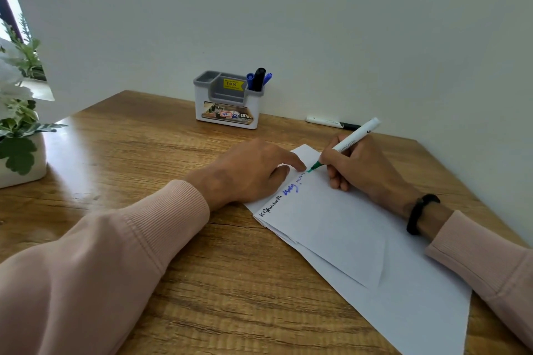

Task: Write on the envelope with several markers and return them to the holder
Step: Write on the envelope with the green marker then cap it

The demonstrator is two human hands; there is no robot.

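A person in pale pink sleeves sits at a wooden worktop [121,153], writing on a white envelope [346,228] that lies slanted in front of them. The right hand [363,170] grips a green marker [350,140] like a pen, fingers curled round its barrel, the tip touching the paper at the end of a line already written in black, blue and thin dark ink. The left hand [248,173] lies flat with relaxed fingers, one fingertip pressing the envelope's edge beside the tip, likely to stop the paper sliding. Against the wall stands a white and grey holder [227,106] with blue and black markers [258,79] upright in its right compartment. Another marker [331,121] lies on the worktop near the wall, apart from the holder. A potted plant [20,124] sits far left.
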